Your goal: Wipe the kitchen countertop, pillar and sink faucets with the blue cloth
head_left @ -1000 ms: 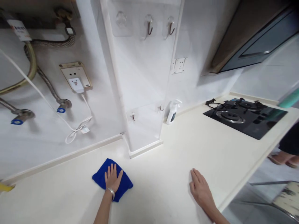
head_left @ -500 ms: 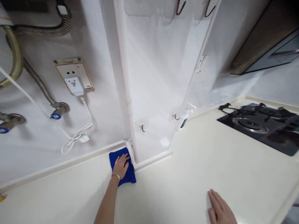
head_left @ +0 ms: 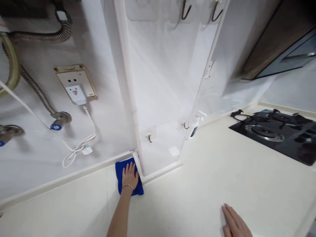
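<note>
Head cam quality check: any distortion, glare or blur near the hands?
Head view: strong wide-angle bend, the white pillar leans and splays. Soft, even light with faint shadows under the hoses; mild sheen on the countertop. Left hand on the blue cloth is sharp; right hand is cut off by the bottom edge.

Before you a cream worktop (head_left: 202, 184), white tiled wall (head_left: 103, 65), boxed white column (head_left: 160, 82), wall socket (head_left: 75, 84), black gas hob (head_left: 274, 133) to your right

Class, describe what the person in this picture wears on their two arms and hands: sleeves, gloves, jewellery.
Both forearms are bare: no sleeves show and no gloves. The left hand has a thin silver bracelet round its wrist. The right hand, partly cut off by the picture's edge, shows no rings or bands.
</note>
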A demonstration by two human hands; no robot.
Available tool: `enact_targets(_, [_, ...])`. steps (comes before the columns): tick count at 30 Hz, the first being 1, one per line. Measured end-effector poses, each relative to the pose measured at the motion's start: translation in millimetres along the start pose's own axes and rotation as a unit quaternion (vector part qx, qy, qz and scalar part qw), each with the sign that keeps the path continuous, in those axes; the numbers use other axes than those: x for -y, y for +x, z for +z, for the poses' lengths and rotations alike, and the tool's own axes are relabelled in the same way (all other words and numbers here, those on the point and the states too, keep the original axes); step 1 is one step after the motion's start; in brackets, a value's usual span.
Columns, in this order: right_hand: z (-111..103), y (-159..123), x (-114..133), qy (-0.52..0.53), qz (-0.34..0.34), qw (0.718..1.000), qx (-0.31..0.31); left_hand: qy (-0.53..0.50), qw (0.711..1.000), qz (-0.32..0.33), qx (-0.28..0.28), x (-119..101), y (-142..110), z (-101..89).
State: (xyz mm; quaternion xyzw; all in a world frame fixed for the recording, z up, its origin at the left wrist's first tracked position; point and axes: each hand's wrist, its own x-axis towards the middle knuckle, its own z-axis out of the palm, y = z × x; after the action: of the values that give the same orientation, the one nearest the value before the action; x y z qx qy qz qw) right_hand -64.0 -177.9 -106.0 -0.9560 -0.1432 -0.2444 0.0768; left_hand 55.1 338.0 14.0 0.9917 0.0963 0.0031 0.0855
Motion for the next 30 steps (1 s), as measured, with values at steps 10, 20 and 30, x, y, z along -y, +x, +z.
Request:
enact_targets(10, [-6,3,8,0.009,0.027,1.000,0.003,0.017,1.000,-0.020,0.014,11,32,2.1])
enact_targets(20, [6,8,3,0.014,0.024,0.999,-0.041,0.024,0.999,-0.025,0.022,-2,-18,-3.6])
enact_targets(30, [5,13,13,0.018,0.038,0.997,-0.058,0.006,0.999,-0.021,-0.027,-26,-128,25.3])
